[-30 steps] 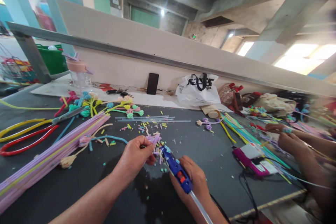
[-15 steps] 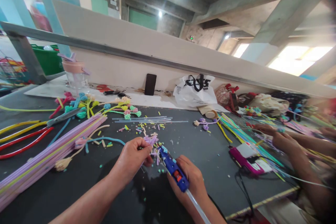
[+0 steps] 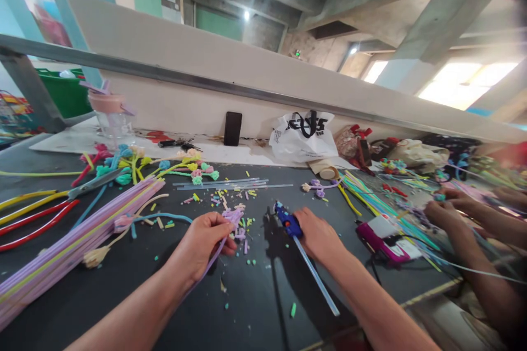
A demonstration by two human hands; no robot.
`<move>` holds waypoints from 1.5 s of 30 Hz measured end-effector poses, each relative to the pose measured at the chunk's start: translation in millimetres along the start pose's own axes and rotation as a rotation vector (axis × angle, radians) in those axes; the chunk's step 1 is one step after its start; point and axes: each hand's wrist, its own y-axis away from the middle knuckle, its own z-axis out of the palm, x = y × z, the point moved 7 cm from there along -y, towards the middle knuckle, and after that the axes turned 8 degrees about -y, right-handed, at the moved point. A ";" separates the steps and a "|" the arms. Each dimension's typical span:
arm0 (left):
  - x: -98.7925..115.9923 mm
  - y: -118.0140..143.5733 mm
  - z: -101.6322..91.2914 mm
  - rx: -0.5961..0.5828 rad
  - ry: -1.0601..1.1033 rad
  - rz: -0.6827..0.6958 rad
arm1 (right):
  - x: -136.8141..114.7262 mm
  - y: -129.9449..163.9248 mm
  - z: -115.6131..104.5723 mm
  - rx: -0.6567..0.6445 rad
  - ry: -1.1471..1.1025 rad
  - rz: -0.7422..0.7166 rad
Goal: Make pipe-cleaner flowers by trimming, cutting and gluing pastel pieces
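Between the fingertips of my left hand (image 3: 212, 238) is a purple pipe-cleaner flower (image 3: 233, 217), its thin stem trailing down past the palm. My right hand (image 3: 317, 230) is wrapped round a blue hot glue gun (image 3: 288, 221), whose nozzle points away toward the back of the table. A long clear glue stick (image 3: 317, 277) sticks out of the gun's rear. Cut bits of pipe cleaner (image 3: 247, 230) lie scattered around the flower. Left of my hand rests a bundle of mostly lilac pipe cleaners (image 3: 90, 241).
Scissors with red and yellow handles (image 3: 45, 214) lie far left. Clear glue sticks (image 3: 234, 185), finished coloured flowers (image 3: 197, 170) and a phone (image 3: 233, 128) are toward the back. A magenta-and-white device (image 3: 385, 238) with a cable sits right, beside a co-worker's hands (image 3: 444, 211).
My right hand has moved the glue gun away from the flower, to the right and a little farther back. My left hand stays nearly in place with the flower.
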 end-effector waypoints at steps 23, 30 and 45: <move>5.5 -5.7 -16.6 0.092 0.008 0.037 | -117.9 -23.7 12.1 0.016 -0.373 -0.337; 10.2 -7.1 -16.7 0.158 0.058 0.051 | -126.1 -30.7 -1.9 0.075 -0.701 -0.391; 1.3 -8.9 -3.6 0.041 0.178 -0.077 | -105.0 -33.4 3.4 0.240 -0.796 -0.326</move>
